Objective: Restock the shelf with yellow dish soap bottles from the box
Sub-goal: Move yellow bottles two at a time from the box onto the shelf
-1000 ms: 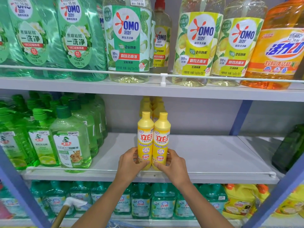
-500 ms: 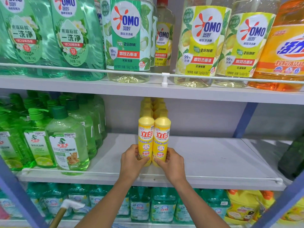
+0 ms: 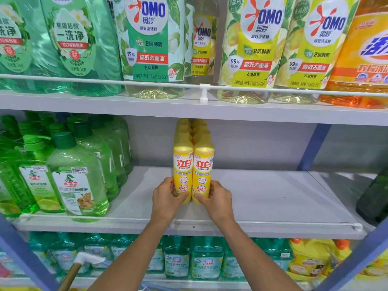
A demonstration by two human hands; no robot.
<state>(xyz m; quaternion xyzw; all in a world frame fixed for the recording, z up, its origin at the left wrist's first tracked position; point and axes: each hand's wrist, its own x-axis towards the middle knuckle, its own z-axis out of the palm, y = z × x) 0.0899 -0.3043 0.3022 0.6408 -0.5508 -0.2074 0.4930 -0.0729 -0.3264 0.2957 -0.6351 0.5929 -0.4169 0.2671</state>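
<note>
Two yellow dish soap bottles stand upright side by side on the middle shelf (image 3: 273, 198). My left hand (image 3: 165, 198) grips the base of the left bottle (image 3: 183, 164). My right hand (image 3: 216, 199) grips the base of the right bottle (image 3: 203, 164). Behind them run two rows of more yellow bottles (image 3: 193, 129) toward the shelf's back; only their caps and shoulders show. The box is not in view.
Green pump bottles (image 3: 75, 177) fill the middle shelf's left part. A white rail (image 3: 273, 223) runs along its front edge. Large OMO bottles (image 3: 252, 45) stand on the shelf above, teal bottles (image 3: 205, 257) below. A dark green bottle (image 3: 375, 196) sits far right.
Both hands have pushed the two front yellow bottles deeper into the shelf, close against the rows behind. The camera has moved closer to the shelf.
</note>
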